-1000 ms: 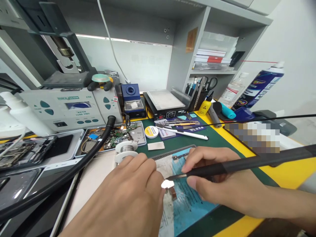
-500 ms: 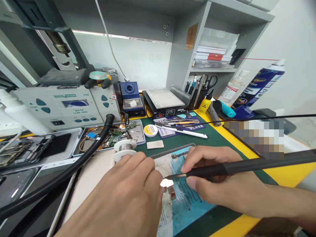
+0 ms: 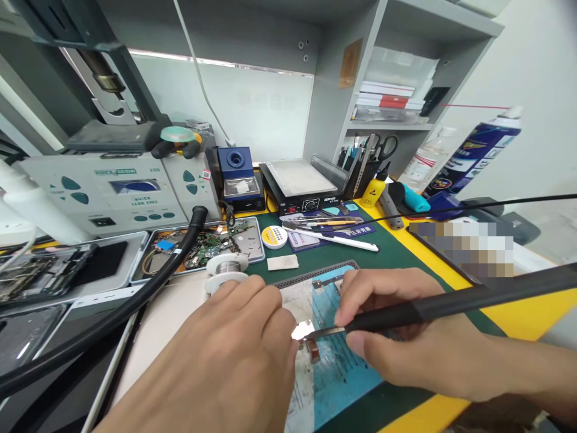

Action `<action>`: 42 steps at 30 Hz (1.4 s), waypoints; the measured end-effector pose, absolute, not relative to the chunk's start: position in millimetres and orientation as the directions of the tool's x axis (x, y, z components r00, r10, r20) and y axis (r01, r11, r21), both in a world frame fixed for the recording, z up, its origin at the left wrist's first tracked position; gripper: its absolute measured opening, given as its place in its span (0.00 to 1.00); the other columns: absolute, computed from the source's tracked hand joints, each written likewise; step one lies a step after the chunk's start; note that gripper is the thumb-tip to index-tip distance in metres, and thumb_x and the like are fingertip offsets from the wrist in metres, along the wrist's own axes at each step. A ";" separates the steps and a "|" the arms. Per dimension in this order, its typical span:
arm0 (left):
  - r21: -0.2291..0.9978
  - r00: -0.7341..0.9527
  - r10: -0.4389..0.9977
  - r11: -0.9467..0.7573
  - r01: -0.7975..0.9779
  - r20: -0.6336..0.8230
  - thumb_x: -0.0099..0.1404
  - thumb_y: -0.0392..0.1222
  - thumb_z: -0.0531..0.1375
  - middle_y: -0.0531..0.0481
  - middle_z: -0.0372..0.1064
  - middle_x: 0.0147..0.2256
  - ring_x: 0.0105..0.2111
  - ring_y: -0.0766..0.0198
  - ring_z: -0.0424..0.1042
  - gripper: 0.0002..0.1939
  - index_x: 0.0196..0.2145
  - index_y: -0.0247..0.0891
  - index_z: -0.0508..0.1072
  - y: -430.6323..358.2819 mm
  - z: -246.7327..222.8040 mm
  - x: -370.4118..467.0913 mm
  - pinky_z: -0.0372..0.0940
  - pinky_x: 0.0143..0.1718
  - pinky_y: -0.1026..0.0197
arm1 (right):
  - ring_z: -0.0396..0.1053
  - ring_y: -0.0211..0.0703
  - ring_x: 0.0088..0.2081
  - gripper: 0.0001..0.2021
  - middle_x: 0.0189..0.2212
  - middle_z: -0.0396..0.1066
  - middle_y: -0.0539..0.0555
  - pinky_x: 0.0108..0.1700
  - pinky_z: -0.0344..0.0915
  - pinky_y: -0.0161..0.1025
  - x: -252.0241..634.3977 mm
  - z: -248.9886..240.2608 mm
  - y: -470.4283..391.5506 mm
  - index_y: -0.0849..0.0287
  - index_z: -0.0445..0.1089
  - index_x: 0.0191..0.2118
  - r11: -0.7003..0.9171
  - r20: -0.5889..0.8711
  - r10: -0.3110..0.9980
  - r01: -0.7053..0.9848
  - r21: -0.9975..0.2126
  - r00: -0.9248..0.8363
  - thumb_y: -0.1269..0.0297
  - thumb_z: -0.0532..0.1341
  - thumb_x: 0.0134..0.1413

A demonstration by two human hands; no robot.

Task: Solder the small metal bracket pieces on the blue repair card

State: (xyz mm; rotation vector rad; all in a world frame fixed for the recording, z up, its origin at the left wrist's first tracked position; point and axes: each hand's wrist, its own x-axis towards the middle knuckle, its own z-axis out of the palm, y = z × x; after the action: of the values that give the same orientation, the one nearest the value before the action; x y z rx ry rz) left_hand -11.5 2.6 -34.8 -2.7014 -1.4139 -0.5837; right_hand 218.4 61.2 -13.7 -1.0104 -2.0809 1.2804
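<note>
My right hand point(image 3: 406, 337) grips a black soldering iron point(image 3: 392, 316) like a pen, close to its short tip. The dark tip points left and meets a small shiny metal piece point(image 3: 302, 329). A brownish copper-coloured part point(image 3: 312, 350) sits just below that piece. My left hand point(image 3: 234, 355) is closed, back of the hand toward me, at the left edge of the shiny piece, seeming to pinch it. Its fingertips are hidden. Both hands are over a blue and whitish work mat point(image 3: 342, 373) with dark marks.
A solder wire spool point(image 3: 228, 267) stands just beyond my left hand. Farther back are a tray of circuit boards point(image 3: 255, 246), a round tin point(image 3: 274, 236), a white pen-like tool point(image 3: 349, 242) and a hot plate point(image 3: 300, 180). A thick black hose point(image 3: 157, 307) crosses the left side.
The soldering iron's tip has moved slightly down, from the upper edge of the shiny piece to its lower right. The shiny piece has tilted a little. My left hand has barely moved.
</note>
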 end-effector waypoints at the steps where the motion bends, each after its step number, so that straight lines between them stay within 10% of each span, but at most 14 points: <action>1: 0.138 0.516 0.783 -0.588 0.797 0.348 0.66 0.32 0.57 0.52 0.64 0.29 0.30 0.56 0.63 0.08 0.31 0.42 0.72 3.2 -34.8 -11.0 0.60 0.30 0.52 | 0.59 0.33 0.21 0.04 0.22 0.67 0.48 0.21 0.56 0.31 218.3 -13.4 61.3 0.58 0.75 0.31 0.284 0.028 0.794 0.330 -0.900 -0.607 0.72 0.65 0.47; 42: 0.089 0.542 0.772 -0.598 0.796 0.333 0.65 0.31 0.55 0.51 0.66 0.27 0.29 0.57 0.62 0.10 0.31 0.42 0.74 4.5 -34.9 -12.9 0.59 0.32 0.54 | 0.59 0.33 0.22 0.08 0.20 0.67 0.46 0.22 0.54 0.31 219.6 -11.8 65.6 0.59 0.73 0.28 0.195 -0.008 0.823 0.296 -0.935 -0.568 0.79 0.63 0.41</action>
State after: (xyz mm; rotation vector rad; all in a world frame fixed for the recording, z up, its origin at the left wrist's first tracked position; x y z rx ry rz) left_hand -12.9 4.5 -34.9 -2.6942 -1.3719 -0.5252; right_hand 219.6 65.6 -11.8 -1.0403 -1.9698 1.3660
